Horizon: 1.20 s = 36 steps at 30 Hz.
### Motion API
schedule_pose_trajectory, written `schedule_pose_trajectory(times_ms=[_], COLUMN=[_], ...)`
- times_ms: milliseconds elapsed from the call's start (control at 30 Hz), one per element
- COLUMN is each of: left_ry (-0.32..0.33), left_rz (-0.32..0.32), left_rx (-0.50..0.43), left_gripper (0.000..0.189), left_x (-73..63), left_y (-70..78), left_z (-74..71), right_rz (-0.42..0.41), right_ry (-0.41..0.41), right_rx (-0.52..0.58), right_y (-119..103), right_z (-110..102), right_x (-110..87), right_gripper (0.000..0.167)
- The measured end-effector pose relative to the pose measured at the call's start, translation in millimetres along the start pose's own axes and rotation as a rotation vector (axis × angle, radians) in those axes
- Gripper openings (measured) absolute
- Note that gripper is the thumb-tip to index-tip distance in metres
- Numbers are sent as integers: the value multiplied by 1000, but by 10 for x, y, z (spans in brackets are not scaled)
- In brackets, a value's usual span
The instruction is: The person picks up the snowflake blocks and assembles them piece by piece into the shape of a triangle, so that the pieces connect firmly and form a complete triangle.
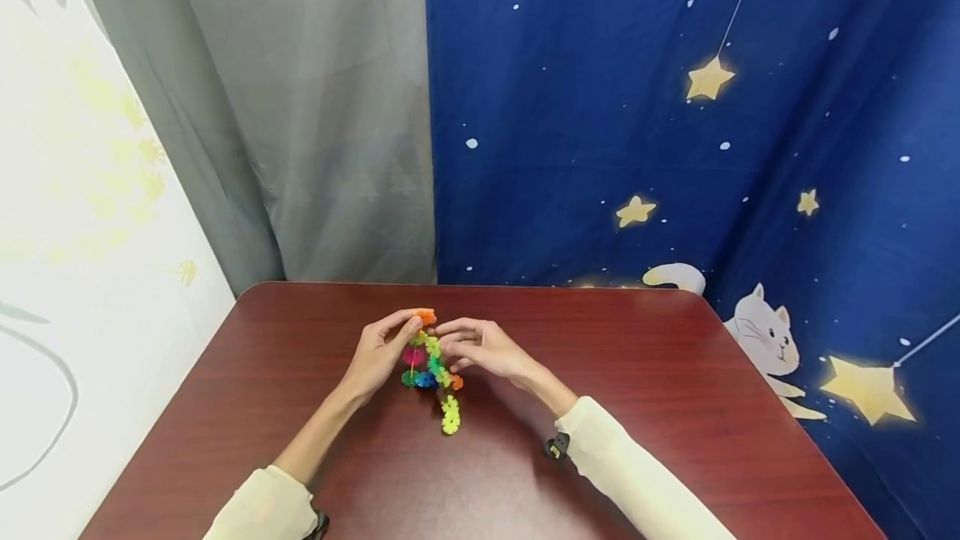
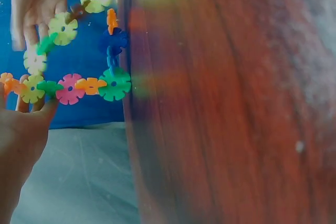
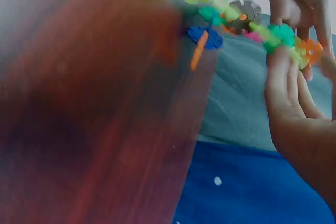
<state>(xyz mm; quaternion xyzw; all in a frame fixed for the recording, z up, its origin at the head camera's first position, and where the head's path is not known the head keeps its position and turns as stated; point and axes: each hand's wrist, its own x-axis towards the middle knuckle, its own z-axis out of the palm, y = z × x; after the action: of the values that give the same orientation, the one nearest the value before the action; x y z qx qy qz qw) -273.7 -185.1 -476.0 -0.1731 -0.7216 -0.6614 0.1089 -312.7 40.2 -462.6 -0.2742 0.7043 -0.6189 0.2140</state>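
A chain of interlocking snowflake discs (image 1: pixel 434 363) hangs between my hands over the table. My left hand (image 1: pixel 380 353) pinches its upper end, by the orange and yellow discs. In the left wrist view a pink disc (image 2: pixel 70 88), small orange disc (image 2: pixel 91 85) and green disc (image 2: pixel 115 84) run out sideways from these fingers. My right hand (image 1: pixel 489 348) is beside the yellow-green discs, its fingers loosely extended. Blurred in the right wrist view, fingertips of the right hand (image 3: pixel 294 95) lie right at the green disc (image 3: pixel 281 35). A blue disc (image 3: pixel 205 38) hangs lower.
The reddish-brown wooden table (image 1: pixel 262 373) lies beneath, its far edge close to a grey curtain (image 1: pixel 337 107) and a blue starry curtain (image 1: pixel 570 123). A white patterned wall (image 1: pixel 97 257) stands on the left. Dark straps with a wrist camera (image 1: pixel 557 445) sit at the sleeves.
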Motion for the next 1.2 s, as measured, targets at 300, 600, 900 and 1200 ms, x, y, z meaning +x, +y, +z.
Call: schedule_pose_trajectory(times_ms=[300, 600, 900, 1200], left_ry=[-47, -42, -36, -32], left_rz=[24, 3, 5, 18], left_rx=[-48, -76, -88, -98], left_gripper=[30, 29, 28, 24], left_x=[18, 0, -19, -11], left_y=[-18, 20, -1, -7], left_z=[14, -36, -40, -31], right_rz=[-31, -17, 69, 49], right_ry=[125, 153, 228, 225], right_rx=[-468, -775, -1081, -932], right_y=[107, 127, 148, 146], right_z=[121, 439, 775, 773], right_x=[-106, -98, -16, -46], right_gripper=[10, 25, 44, 16])
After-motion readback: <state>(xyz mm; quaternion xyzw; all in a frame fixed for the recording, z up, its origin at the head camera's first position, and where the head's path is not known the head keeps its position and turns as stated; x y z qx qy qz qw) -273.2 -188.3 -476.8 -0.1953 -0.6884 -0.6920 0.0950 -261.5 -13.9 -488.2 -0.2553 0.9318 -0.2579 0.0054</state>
